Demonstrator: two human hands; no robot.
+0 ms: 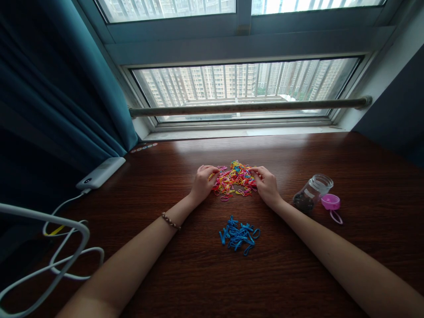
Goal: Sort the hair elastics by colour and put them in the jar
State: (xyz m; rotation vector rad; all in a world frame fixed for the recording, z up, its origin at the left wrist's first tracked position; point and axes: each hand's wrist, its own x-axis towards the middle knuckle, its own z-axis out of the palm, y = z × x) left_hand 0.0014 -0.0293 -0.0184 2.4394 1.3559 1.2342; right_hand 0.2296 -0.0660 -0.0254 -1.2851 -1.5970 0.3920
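A loose pile of small multicoloured rubber bands, mostly pink, yellow, orange and red, lies on the brown table. My left hand is at its left edge, with thumb and fingers pinched on bands there, a yellow one showing between them. At the right edge, my right hand has its fingertips curled together against the pile; what they hold, if anything, is too small to tell. Nearer to me, between my forearms, sits a separate heap of blue rubber bands.
Right of my right hand, a clear jar lies tilted with dark contents, beside a pink lid with a loop. A white power strip and white cables are at left. Behind the table are a window and metal bar.
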